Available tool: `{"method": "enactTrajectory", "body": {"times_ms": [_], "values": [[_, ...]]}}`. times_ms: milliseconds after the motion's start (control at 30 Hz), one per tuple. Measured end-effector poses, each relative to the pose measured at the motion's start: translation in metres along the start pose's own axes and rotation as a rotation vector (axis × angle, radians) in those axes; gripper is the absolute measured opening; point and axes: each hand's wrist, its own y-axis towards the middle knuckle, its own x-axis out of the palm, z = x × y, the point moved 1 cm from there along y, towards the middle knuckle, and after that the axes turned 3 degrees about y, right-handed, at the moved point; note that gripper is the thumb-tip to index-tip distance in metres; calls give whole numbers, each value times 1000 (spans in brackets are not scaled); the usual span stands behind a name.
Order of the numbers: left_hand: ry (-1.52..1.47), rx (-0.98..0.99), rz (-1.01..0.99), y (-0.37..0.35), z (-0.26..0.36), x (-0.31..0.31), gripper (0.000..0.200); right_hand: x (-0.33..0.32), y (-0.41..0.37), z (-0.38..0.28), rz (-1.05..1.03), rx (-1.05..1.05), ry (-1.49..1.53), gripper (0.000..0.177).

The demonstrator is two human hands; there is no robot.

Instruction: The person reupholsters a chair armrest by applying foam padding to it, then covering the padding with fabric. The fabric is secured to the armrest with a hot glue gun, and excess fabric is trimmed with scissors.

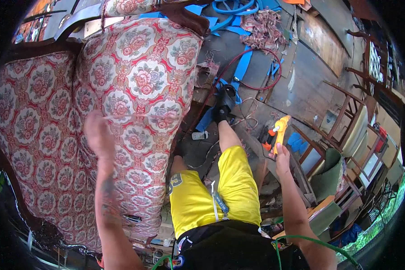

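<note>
Scuffed floor (312,85), littered with blue strips (245,60), spreads beyond the fingers (279,149). Gripped in the right hand (282,162), a yellow gun-shaped tool (281,130) points its head forward, long axis running away from the person (238,180); the grip hides its lower end. Blurred, the left hand (99,135) looks curled over a floral sofa (146,81); I can't tell whether it pinches the pale strand (137,117) beside it. Wooden chairs (356,130) crowd right of the tool-holding fingers.

The right hand (281,159) grips a yellow tool (281,134) near the person's yellow shorts (239,180). The left hand (99,136), blurred, is over the flowered sofa (144,83), seemingly with a thin strip (137,117) stretching from it. Blue scraps (244,65) litter the floor (312,92).
</note>
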Motion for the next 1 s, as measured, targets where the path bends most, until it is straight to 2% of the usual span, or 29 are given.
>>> {"method": "enactTrajectory", "body": {"times_ms": [67,133,167,233,300,367,433,467,533,700,933,1000], "values": [[81,-132,216,17,-45,-15,19,6,3,3,-3,5,12,41],[-174,-498,198,19,-128,-20,34,14,2,1,-7,7,17,41],[-175,-494,197,31,-122,-23,34,16,2,0,-8,7,15,41],[254,-975,51,67,-106,-27,48,18,6,-1,-7,6,13,41],[518,-716,187,52,-106,30,56,23,11,-3,-2,2,17,40],[79,-188,48,67,4,42,60,25,14,-8,-7,7,64,40],[77,-64,-232,54,66,77,64,22,16,-15,-15,-1,68,39],[80,-64,-236,56,78,87,64,22,19,-22,-30,-13,70,39],[-20,-257,-238,71,91,110,65,19,18,-41,-25,-37,74,39],[-22,-477,-71,130,71,136,65,17,32,-74,-13,-128,89,41],[89,-460,22,125,70,153,62,45,38,-122,-49,-141,112,37],[68,-463,26,127,76,153,61,54,41,-128,-84,-232,38,33]]}}
